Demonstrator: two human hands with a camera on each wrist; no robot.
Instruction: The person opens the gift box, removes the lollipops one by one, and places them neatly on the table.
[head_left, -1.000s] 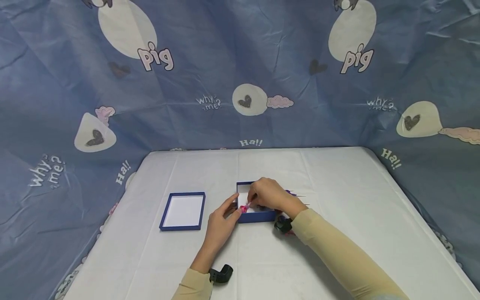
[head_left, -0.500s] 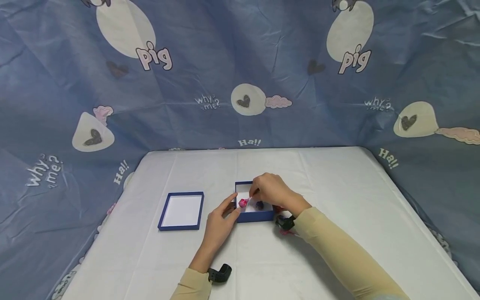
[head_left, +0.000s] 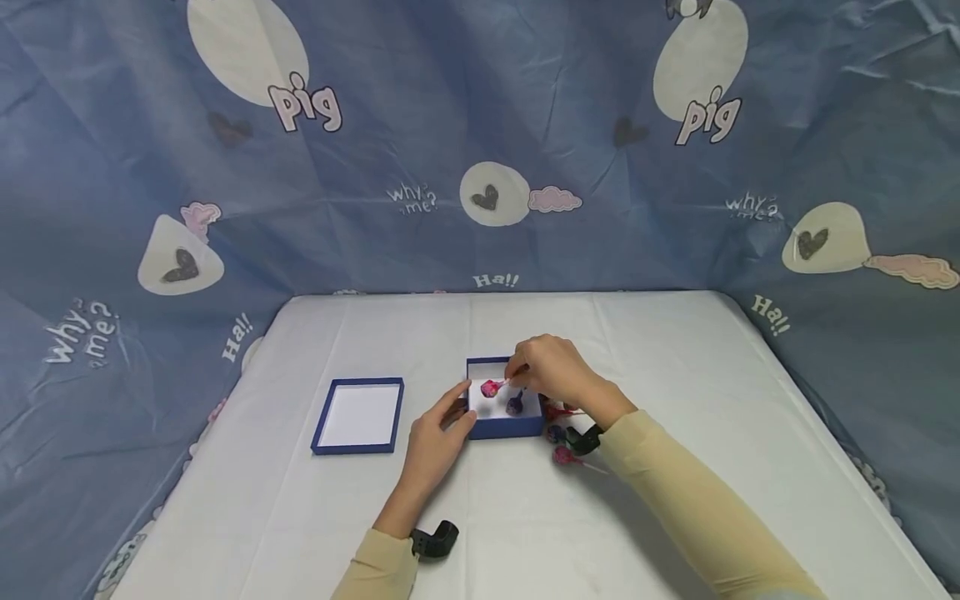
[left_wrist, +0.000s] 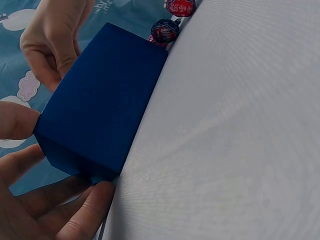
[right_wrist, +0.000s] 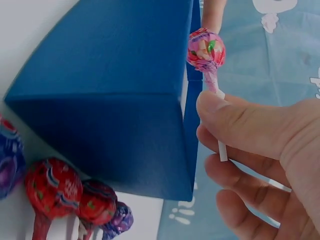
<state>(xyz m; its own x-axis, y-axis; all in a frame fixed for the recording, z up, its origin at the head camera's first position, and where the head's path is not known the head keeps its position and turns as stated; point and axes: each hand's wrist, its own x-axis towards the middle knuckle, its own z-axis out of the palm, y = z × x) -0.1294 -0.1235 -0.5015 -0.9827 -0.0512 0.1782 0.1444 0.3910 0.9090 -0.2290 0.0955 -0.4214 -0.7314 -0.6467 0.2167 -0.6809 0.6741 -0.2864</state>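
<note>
A blue open box [head_left: 506,428] with a white inside stands mid-table. My left hand [head_left: 435,446] holds its left side, the thumb at the front corner and the index finger further back; the left wrist view shows thumb and fingers [left_wrist: 87,212] touching the box. My right hand [head_left: 553,367] pinches the stick of a pink-wrapped lollipop [right_wrist: 206,50] between thumb and index finger. That lollipop's head overlaps the box's inside in the head view and shows beside the upper rim in the right wrist view. A dark-wrapped lollipop [head_left: 514,405] lies in the box.
Several wrapped lollipops lie right of the box, among them a red one [right_wrist: 54,187], a dark blue one [head_left: 556,434] and a pink-red one [head_left: 562,455], partly hidden by the right wrist. A blue-rimmed white lid [head_left: 358,416] lies left on the white-covered table [head_left: 300,517].
My right hand has moved back and slightly right with the pink lollipop, away from the box's front edge. The dark lollipop inside shows more fully. My left hand keeps its place at the box.
</note>
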